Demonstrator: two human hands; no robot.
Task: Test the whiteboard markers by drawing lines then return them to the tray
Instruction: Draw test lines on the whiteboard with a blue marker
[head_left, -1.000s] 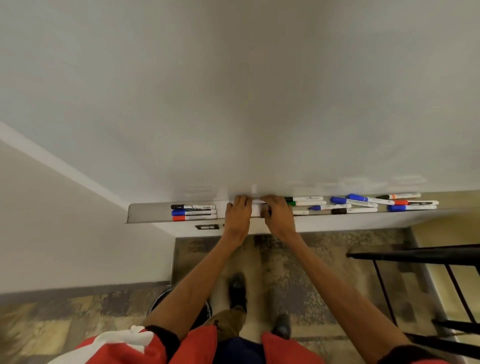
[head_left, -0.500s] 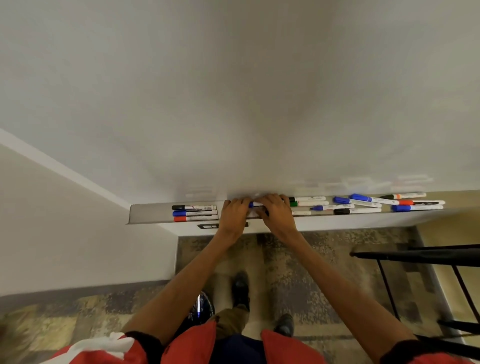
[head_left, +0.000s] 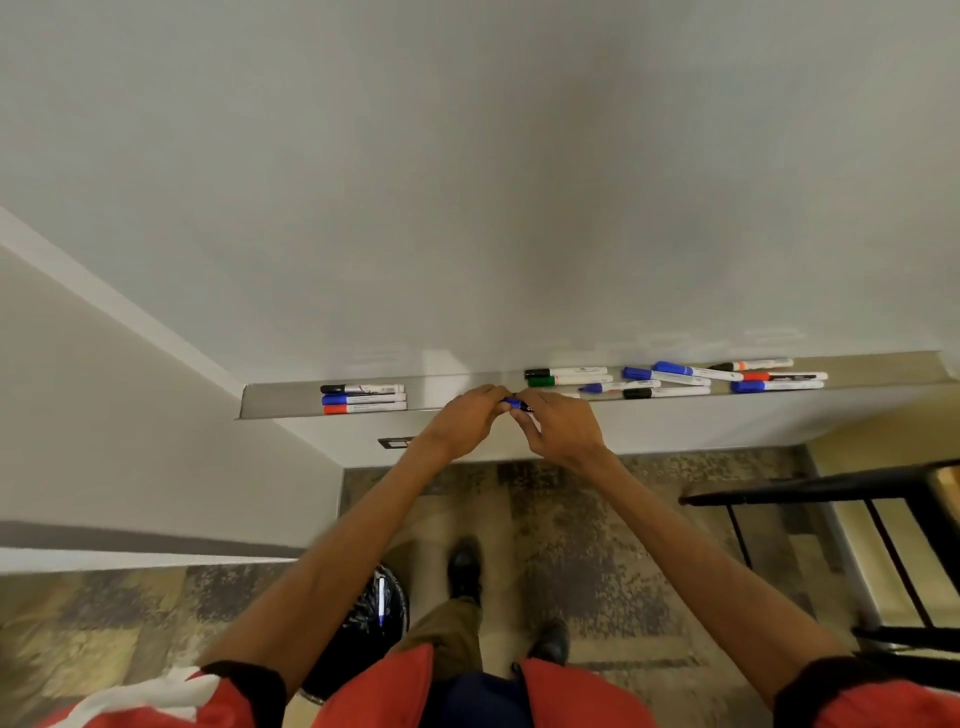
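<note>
Fingers (head_left: 488, 396) of left hand (head_left: 460, 418) and right hand (head_left: 563, 428) pinch blue marker (head_left: 515, 403) end to end, centre frame, just off tray (head_left: 280, 402); likely grip for uncapping before test line.

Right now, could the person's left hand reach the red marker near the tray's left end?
Probably yes: the red marker lies frontmost in the tray, with nothing between it and the left hand. But that hand's grip is taken by a blue marker.
</note>
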